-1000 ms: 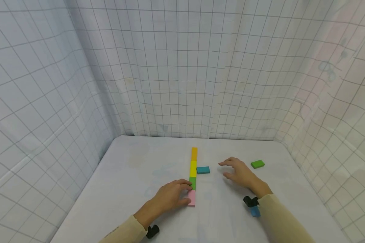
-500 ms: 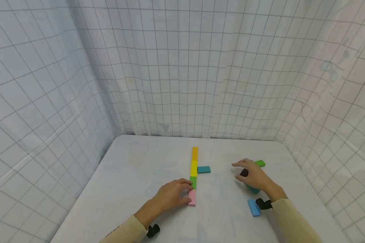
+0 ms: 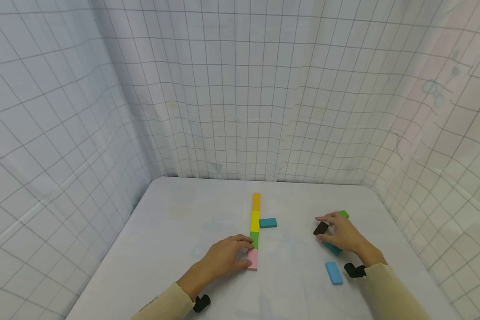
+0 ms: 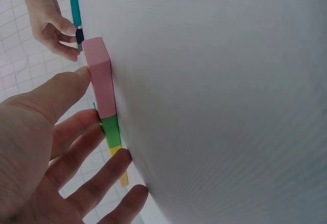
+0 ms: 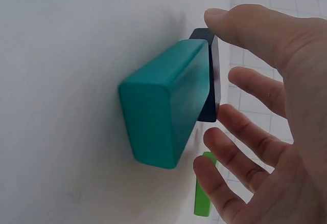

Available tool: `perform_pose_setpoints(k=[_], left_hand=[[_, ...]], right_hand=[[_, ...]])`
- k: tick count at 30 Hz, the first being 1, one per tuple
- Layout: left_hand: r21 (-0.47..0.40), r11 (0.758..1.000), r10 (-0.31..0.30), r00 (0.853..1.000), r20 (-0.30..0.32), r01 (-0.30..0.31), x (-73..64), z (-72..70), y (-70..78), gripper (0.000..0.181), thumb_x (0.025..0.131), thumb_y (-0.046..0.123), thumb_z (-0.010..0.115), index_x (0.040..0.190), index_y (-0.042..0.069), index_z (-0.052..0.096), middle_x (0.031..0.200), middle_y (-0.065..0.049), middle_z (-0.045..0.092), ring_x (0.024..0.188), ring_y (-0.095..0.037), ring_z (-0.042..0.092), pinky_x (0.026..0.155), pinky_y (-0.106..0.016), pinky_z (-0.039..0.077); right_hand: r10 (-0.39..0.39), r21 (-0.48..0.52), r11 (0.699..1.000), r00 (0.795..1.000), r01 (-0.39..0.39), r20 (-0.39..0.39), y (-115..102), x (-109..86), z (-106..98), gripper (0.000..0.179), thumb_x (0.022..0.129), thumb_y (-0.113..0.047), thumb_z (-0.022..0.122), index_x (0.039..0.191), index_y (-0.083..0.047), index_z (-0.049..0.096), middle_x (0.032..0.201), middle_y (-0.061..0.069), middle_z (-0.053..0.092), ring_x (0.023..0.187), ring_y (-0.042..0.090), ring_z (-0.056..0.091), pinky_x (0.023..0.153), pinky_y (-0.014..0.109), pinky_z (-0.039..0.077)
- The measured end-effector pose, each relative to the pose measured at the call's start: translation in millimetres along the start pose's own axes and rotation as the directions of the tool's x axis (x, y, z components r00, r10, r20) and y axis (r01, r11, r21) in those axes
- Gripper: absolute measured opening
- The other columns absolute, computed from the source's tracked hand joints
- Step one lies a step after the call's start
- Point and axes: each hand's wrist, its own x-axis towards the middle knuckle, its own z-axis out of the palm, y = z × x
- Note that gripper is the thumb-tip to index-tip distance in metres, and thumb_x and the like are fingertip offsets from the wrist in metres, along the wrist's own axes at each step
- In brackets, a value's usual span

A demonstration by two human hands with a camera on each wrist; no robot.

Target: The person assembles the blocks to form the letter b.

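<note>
A row of blocks runs away from me: pink (image 3: 253, 262), green (image 3: 254, 239), yellow (image 3: 255, 221) and orange (image 3: 257, 202), end to end. My left hand (image 3: 223, 258) rests at its left side, thumb tip touching the pink block and fingertips by the green one. To the right, my right hand (image 3: 344, 233) has thumb and fingers spread around a black block (image 3: 321, 229); in the right wrist view the grip is not closed. A teal block (image 5: 163, 101) lies against the black one. Behind the right hand, a second green block (image 3: 344, 214) is partly hidden.
Another teal block (image 3: 268, 222) lies crosswise against the yellow block's right side. A light blue block (image 3: 334, 273) is nearer me, left of the right wrist. Gridded white curtains (image 3: 240, 111) enclose the back and sides of the white table (image 3: 184, 213).
My right hand has moved right, from between the row and the loose blocks to the black block. The light blue block has come into full view. My left hand stays put.
</note>
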Motion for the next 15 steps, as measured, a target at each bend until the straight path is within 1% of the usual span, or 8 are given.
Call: perform_pose_setpoints(k=[3, 7, 12, 15], left_hand=[[-0.004, 1.0, 0.002, 1.0, -0.001, -0.002, -0.3, 0.2, 0.2, 0.048, 0.102, 0.044, 0.092, 0.143, 0.019, 0.084, 0.157, 0.005, 0.076, 0.146, -0.025, 0.073, 0.12, -0.052, 0.064], [-0.004, 1.0, 0.004, 1.0, -0.001, -0.004, -0.5, 0.0, 0.5, 0.048, 0.102, 0.044, 0.092, 0.143, 0.019, 0.084, 0.157, 0.004, 0.076, 0.146, -0.025, 0.073, 0.12, -0.052, 0.064], [0.005, 1.0, 0.009, 1.0, -0.006, -0.009, 0.0, -0.1, -0.1, 0.049, 0.102, 0.044, 0.092, 0.143, 0.018, 0.084, 0.158, 0.004, 0.076, 0.146, -0.025, 0.073, 0.12, -0.052, 0.064], [0.011, 1.0, 0.009, 1.0, -0.006, -0.009, -0.2, -0.4, 0.1, 0.049, 0.102, 0.044, 0.092, 0.143, 0.019, 0.084, 0.158, 0.004, 0.076, 0.146, -0.025, 0.073, 0.12, -0.051, 0.065]], right_hand=[[0.021, 0.007, 1.0, 1.0, -0.021, 0.02, 2.1, 0.0, 2.0, 0.058, 0.097, -0.025, 0.098, 0.148, -0.005, 0.078, 0.14, 0.025, 0.069, 0.121, 0.042, 0.072, 0.1, 0.064, 0.064], [0.025, 0.012, 1.0, 0.999, -0.025, 0.028, 3.2, 0.5, 4.2, 0.054, 0.098, -0.024, 0.097, 0.146, -0.006, 0.079, 0.14, 0.024, 0.07, 0.118, 0.037, 0.072, 0.097, 0.057, 0.064], [0.022, 0.016, 1.0, 1.0, -0.022, 0.021, 3.2, 2.3, 4.0, 0.05, 0.098, -0.021, 0.097, 0.143, -0.006, 0.081, 0.139, 0.023, 0.072, 0.117, 0.037, 0.072, 0.094, 0.053, 0.063], [0.018, 0.027, 0.999, 1.0, -0.018, 0.016, 2.9, 3.6, 4.2, 0.047, 0.099, -0.022, 0.096, 0.141, -0.007, 0.082, 0.14, 0.023, 0.072, 0.12, 0.039, 0.073, 0.095, 0.053, 0.064]])
